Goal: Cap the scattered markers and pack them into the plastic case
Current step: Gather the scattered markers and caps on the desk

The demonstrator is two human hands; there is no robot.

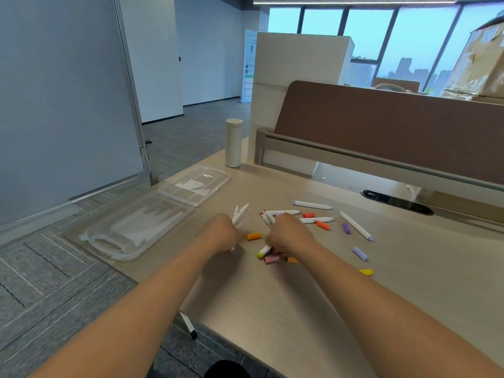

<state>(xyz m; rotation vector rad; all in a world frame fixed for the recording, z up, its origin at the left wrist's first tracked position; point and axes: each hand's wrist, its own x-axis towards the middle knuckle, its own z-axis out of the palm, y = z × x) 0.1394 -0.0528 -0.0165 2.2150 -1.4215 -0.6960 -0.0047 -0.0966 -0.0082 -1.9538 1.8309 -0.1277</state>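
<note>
Hands at work over a desk [272, 309]: the person's left hand [221, 231] is curled round a bundle of white markers [241, 214], while the right hand [289, 233] clutches several more, including a yellow-capped marker [264, 251]. Loose markers [312, 205] and coloured caps [254, 236] lie scattered beside them. The clear plastic case [152, 214] lies open to the left, near a white bottle [233, 143].

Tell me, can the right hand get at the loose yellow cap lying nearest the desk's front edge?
Probably yes: the yellow cap lies on bare desk to the right of the right hand, with nothing between them. But that hand already grips a bunch of markers, so pinching the cap may be awkward.
</note>
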